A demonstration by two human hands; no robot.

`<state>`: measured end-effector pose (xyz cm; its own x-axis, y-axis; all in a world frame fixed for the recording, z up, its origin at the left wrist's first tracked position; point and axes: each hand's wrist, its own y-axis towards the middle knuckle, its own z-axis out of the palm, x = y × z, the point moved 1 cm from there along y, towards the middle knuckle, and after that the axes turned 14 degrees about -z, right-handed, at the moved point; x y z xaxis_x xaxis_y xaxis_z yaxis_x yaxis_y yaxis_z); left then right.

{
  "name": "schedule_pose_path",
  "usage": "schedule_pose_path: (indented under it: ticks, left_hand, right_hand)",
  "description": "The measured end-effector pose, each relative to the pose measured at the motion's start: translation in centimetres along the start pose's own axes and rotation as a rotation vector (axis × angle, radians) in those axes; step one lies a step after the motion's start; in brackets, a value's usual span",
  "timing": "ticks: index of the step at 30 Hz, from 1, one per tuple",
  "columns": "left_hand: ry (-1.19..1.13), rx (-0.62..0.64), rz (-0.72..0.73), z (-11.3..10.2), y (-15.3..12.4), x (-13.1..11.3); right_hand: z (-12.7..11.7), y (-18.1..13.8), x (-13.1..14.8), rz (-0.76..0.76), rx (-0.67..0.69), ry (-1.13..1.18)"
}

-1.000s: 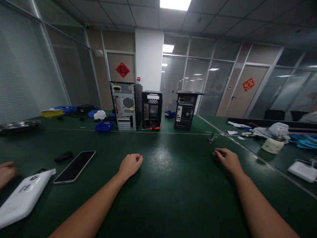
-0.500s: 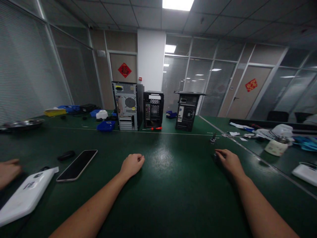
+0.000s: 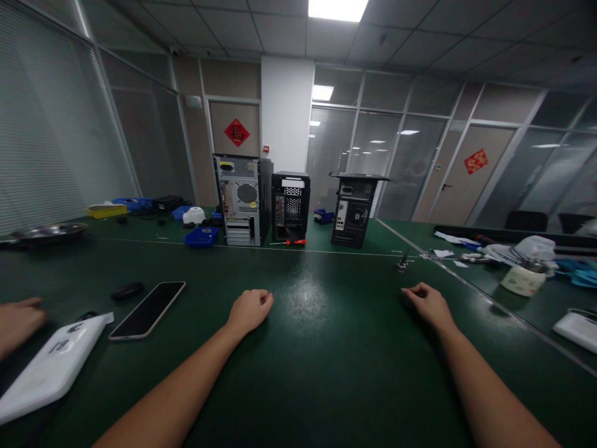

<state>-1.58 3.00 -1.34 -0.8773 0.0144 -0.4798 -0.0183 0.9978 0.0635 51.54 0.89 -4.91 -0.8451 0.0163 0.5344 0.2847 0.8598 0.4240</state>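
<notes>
My left hand (image 3: 252,310) rests on the green table (image 3: 308,367) as a loose fist, with nothing showing in it. Farther right, my right hand (image 3: 429,305) is low over the tabletop, thumb and fingers drawn together in a pinch. Whatever may be between those fingertips is hidden or too small to name. Just beyond that hand stands a small, dark, shiny metal piece (image 3: 402,264) with a pointed top; it is apart from the fingers. Left of my left hand lies a phone (image 3: 149,310) with a dark screen.
Three computer cases stand at the back: a tall grey one (image 3: 242,199), a small black one (image 3: 290,211) and another black one (image 3: 353,211). A red-handled screwdriver (image 3: 295,242) lies before them. Another person's hand (image 3: 18,323) is at far left, near a white device (image 3: 56,367).
My right hand has shifted slightly left, and its fingers have drawn closer together. A small thing beneath its fingertips no longer shows. My left hand stays in place.
</notes>
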Motion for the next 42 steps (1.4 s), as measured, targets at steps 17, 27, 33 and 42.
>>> schedule_pose_path:
  ticks: [17,27,33,42]
  left_hand:
    - [0.077,0.095,0.349,0.4,-2.8,-2.7]
    - [0.122,0.207,0.51,1.4,-5.8,-5.6]
    - [0.099,0.187,0.41,1.4,-4.6,-4.7]
    - [0.114,0.198,0.463,2.1,-5.3,-5.3]
  right_hand:
    - [3.6,-4.8,15.2,-0.622,0.392,0.04]
    - [6.5,-11.3,25.4,-1.021,0.44,0.025]
    - [6.2,-9.1,23.0,-0.929,0.246,0.153]
    - [6.5,-11.6,25.6,-1.042,0.436,0.046]
